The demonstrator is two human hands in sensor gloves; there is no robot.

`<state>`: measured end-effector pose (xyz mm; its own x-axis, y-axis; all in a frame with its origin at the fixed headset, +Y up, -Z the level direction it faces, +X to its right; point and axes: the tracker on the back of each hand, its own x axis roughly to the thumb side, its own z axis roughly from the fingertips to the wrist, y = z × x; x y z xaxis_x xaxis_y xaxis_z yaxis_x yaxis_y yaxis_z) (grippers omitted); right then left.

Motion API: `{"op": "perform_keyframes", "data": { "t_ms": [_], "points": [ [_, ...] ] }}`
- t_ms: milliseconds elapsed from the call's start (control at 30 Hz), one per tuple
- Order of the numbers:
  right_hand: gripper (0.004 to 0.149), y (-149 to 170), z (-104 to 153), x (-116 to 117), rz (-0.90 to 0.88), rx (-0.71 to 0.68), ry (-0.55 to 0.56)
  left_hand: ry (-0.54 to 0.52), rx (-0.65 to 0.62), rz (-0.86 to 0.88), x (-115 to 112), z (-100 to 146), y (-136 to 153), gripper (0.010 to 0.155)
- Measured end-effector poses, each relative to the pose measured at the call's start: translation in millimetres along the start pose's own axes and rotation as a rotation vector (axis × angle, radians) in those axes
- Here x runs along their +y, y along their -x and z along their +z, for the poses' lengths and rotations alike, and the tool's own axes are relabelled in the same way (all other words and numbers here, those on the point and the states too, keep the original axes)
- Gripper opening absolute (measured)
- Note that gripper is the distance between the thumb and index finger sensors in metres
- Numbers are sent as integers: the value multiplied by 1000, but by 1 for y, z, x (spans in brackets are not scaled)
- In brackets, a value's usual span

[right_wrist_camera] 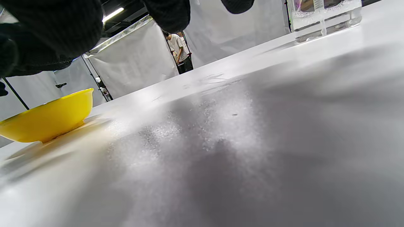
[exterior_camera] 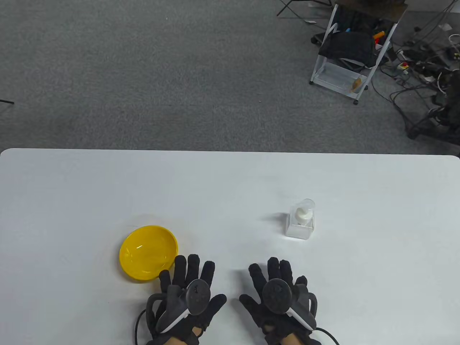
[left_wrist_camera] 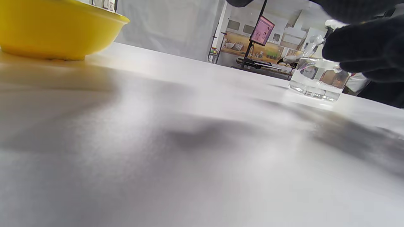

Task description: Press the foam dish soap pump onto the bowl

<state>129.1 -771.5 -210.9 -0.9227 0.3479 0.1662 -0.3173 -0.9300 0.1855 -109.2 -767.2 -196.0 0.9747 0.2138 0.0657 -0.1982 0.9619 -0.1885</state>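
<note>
Nearby, bowl (exterior_camera: 148,252) beside left hand (exterior_camera: 188,293) (bottle (exterior_camera: 301,224) apart).

A white table (exterior_camera: 230,187) with rounded far corners filled the lower half of the table view, and beyond its far edge lay grey carpet (exterior_camera: 143,72). At the upper right stood a white wheeled cart (exterior_camera: 350,57) with a dark bundle slung across its middle shelf and a few orange and blue items behind it. A tangle of cables and power strips (exterior_camera: 424,72) spread over the floor to the cart's right. In the left wrist view a pink-lit screen (left_wrist_camera: 262,31) stood on a dark pole; in the right wrist view a person in a white shirt (right_wrist_camera: 176,50) stood between white curtains (right_wrist_camera: 132,66).
</note>
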Motion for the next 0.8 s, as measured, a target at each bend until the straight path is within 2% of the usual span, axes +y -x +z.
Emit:
{"op": "perform_keyframes", "data": {
  "t_ms": [700,800],
  "points": [
    [79,10,4,-2,-28,20,-7,-5,-2,22,-3,1,0,86],
    [79,10,4,0,-26,21,-16,-65,19,57,12,6,7,85]
  ]
}}
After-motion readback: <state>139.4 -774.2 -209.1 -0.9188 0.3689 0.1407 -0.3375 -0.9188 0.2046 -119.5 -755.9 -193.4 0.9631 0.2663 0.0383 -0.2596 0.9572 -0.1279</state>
